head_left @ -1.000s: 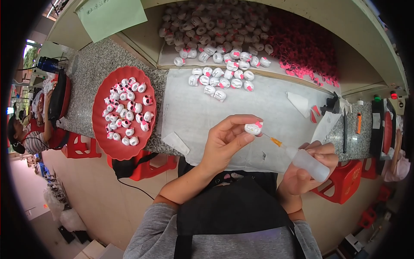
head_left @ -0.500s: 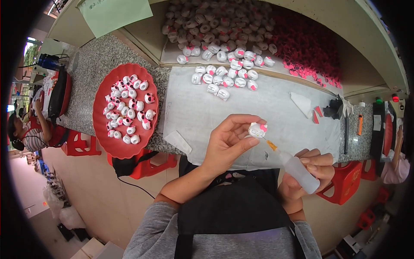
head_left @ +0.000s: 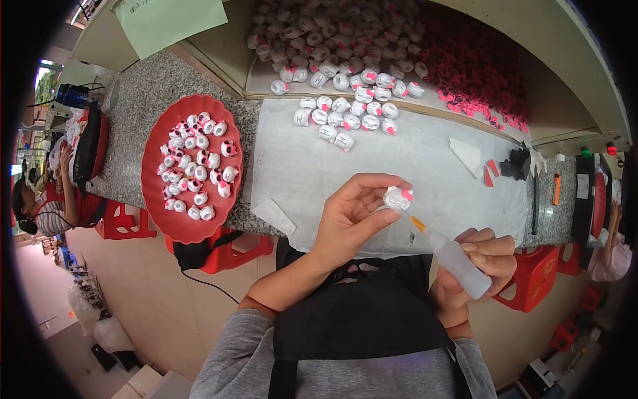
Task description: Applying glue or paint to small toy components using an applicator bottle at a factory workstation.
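Beyond the left fingers (head_left: 369,181), the pale sheet (head_left: 412,153) lies bare as far as the clustered white beads (head_left: 351,122). Left of the fingers, past open sheet, stands the red tray (head_left: 183,231); just right of them, the needle-tipped bottle (head_left: 460,263) bars the way. Past the beads, the dim shelf (head_left: 557,110) seems crowded.

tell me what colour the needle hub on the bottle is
The hub on the bottle is orange, seen best in the head view.

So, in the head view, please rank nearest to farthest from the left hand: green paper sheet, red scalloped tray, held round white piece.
1. Round white piece: in the left hand.
2. Red tray: left side.
3. Green sheet: upper left.
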`<action>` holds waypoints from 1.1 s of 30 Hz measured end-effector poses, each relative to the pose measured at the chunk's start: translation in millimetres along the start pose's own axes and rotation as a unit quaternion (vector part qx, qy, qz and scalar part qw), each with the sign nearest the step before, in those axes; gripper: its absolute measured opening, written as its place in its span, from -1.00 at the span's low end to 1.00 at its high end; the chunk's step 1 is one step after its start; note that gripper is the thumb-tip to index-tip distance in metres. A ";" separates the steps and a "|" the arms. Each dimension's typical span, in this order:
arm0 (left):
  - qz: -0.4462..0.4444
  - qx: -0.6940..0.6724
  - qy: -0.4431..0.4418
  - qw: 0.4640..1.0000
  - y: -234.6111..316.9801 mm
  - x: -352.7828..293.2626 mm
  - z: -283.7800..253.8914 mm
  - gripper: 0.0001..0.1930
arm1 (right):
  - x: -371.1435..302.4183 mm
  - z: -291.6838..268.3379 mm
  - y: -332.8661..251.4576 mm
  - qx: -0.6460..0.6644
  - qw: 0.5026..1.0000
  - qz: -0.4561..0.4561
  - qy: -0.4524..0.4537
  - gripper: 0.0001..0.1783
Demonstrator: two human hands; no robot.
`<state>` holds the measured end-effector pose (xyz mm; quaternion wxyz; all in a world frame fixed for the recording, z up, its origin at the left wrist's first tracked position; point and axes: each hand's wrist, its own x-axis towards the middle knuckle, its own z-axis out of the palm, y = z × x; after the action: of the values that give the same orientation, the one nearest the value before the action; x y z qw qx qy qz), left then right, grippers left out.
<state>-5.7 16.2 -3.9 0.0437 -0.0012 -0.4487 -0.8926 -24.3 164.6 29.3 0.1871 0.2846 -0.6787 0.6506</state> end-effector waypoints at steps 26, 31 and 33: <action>-0.020 -0.012 -0.009 1.000 -0.6 -1.3 3.4 -0.66 | -1.0 0.6 -0.5 0.016 1.000 -0.008 0.010 -0.61; -0.010 0.009 -0.014 1.000 -2.5 -2.2 1.8 -0.65 | -2.0 2.5 0.0 0.015 1.000 -0.008 0.018 -0.62; 0.025 0.057 -0.024 0.998 -2.5 -1.5 1.3 -0.65 | -1.5 2.9 1.2 0.015 1.000 -0.016 0.011 -0.61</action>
<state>-4.5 18.9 -5.2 0.0552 -0.0308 -0.4992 -0.8642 -23.6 161.9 27.2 0.2004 0.2914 -0.6621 0.6607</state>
